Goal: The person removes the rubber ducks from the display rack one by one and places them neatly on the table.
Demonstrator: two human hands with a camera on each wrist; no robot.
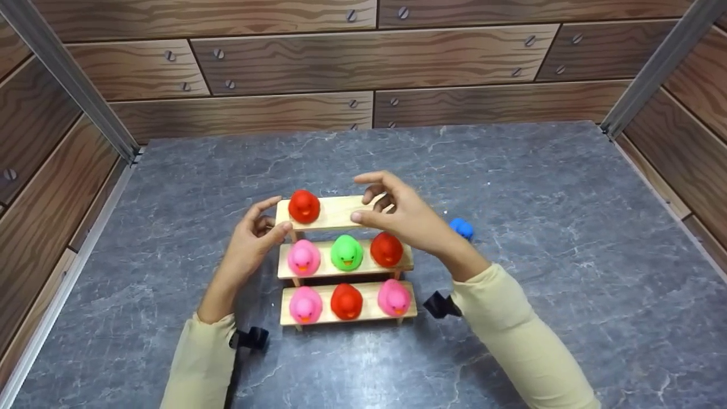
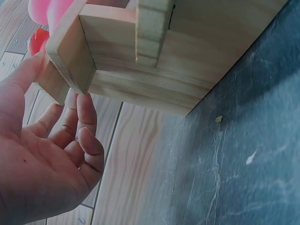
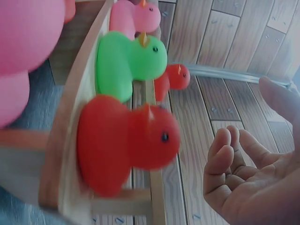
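A three-tier wooden stand [image 1: 341, 212] holds small rubber ducks. On its top shelf, at the left, sits a red duck [image 1: 304, 206]. The middle shelf carries a pink duck [image 1: 304, 258], a green duck [image 1: 346, 253] and a red duck [image 1: 387, 250]. Along the bottom are a pink duck [image 1: 305, 304], a red duck [image 1: 346, 301] and another pink duck [image 1: 394, 297]. My left hand [image 1: 247, 241] grips the top shelf's left end between thumb and fingers. Over that shelf's right end hovers my right hand [image 1: 406, 213], fingers loosely bent, holding nothing.
A blue object [image 1: 461, 228], partly behind the right forearm, lies on the grey marbled tabletop [image 1: 539, 187]. Wood-patterned walls [image 1: 375, 62] enclose the back and sides. Black mounts [image 1: 440, 305] stick out at both wrists.
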